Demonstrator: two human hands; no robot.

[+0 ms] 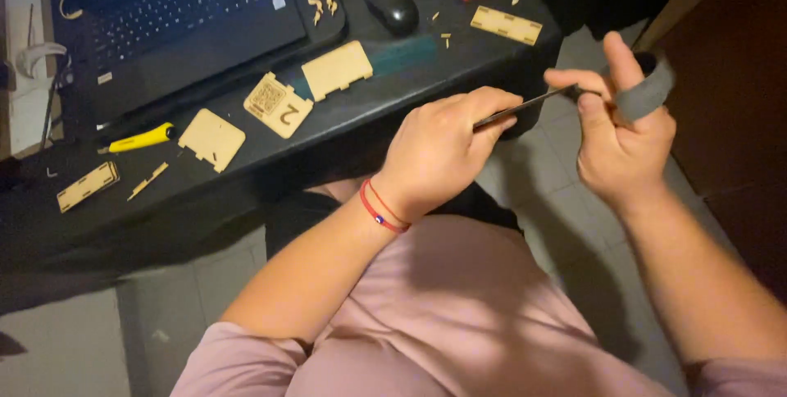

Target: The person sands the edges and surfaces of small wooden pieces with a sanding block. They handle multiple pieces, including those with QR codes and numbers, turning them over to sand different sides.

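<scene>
Plywood pieces (pixel 279 104) lie scattered on the dark counter (pixel 385 89), beside a yellow utility knife (pixel 141 139) and a laptop (pixel 176 15); left hand (pixel 438 151) is curled shut around one end of a thin dark strip (pixel 525 107), off the counter's edge; right hand (pixel 623 130) pinches its other end, a grey sandpaper wrap (pixel 643 95) over one finger.

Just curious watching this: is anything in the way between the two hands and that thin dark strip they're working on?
Nothing visible. The left hand grips one end of the thin dark strip and the right hand pinches the other end, both in direct contact, held above the lap beside the black desk.
</scene>
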